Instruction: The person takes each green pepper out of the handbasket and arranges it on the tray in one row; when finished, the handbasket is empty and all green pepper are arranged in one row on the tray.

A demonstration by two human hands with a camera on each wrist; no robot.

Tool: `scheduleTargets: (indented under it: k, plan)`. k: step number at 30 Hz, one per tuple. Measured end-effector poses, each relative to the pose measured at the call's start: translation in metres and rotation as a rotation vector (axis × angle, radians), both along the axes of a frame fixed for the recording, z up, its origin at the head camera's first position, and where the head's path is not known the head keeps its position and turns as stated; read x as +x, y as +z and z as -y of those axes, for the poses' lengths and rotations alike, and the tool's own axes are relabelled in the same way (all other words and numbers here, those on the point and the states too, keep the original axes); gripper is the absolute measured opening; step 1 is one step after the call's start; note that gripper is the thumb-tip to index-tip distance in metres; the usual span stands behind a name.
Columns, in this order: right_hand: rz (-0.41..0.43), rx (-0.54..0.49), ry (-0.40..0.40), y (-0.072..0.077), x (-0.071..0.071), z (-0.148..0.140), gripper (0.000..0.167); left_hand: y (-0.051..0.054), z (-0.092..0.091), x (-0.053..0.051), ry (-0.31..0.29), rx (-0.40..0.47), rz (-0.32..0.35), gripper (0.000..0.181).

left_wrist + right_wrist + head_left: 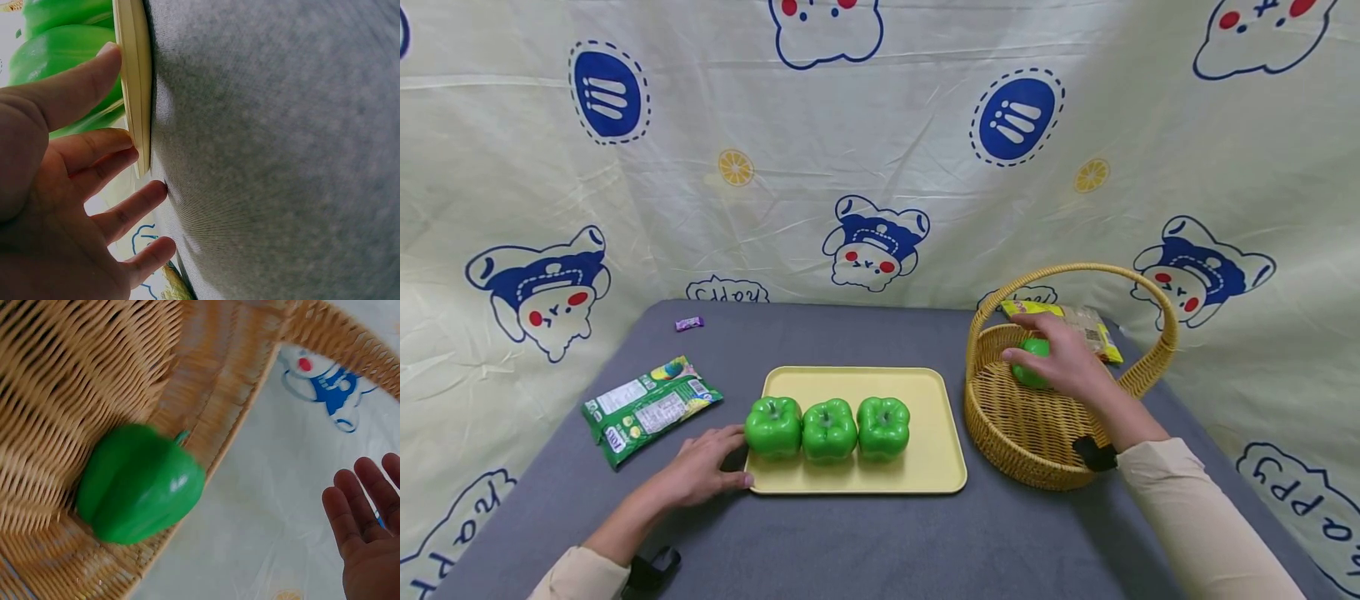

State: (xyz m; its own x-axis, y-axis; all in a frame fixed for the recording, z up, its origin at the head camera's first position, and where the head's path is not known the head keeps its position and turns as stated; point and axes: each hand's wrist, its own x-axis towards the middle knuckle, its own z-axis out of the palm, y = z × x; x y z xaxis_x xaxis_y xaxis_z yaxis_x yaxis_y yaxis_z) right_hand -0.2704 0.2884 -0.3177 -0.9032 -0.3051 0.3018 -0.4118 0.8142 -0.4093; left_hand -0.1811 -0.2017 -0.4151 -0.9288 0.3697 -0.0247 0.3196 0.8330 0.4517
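Observation:
Three green bell peppers [830, 431] stand in a row on a pale yellow tray [925, 467]. At the tray's left edge is my left hand [703, 469]. Its thumb and nearest fingertips touch the rim in the left wrist view, while the other fingers [147, 261] extend loosely. My right hand [1063, 358] reaches under the handle of a wicker basket [1000, 442], its fingers extended and holding nothing. Another green bell pepper [140, 484] lies inside the basket against the wall, apart from that hand in the right wrist view. In the head view the hand partly hides this pepper.
A green snack packet [651, 408] lies left of the tray, with a small purple wrapped item [689, 323] behind it. Behind the basket lies a yellow packet [1105, 337], partly hidden. The basket's tall arched handle [1075, 268] rises over its opening. A printed curtain encloses the grey table.

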Motion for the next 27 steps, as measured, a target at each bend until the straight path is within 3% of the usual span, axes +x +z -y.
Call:
scheduleTargets:
  k: [14,27]
  plan:
    - [0.103,0.068,-0.094,-0.01,-0.033,-0.021,0.078,-0.001,0.001,-0.001,-0.007,0.002,-0.014,0.065]
    - [0.116,0.166,-0.136,-0.027,-0.053,-0.036,0.072,-0.001,0.001,-0.001,-0.006,0.008,-0.01,0.064]
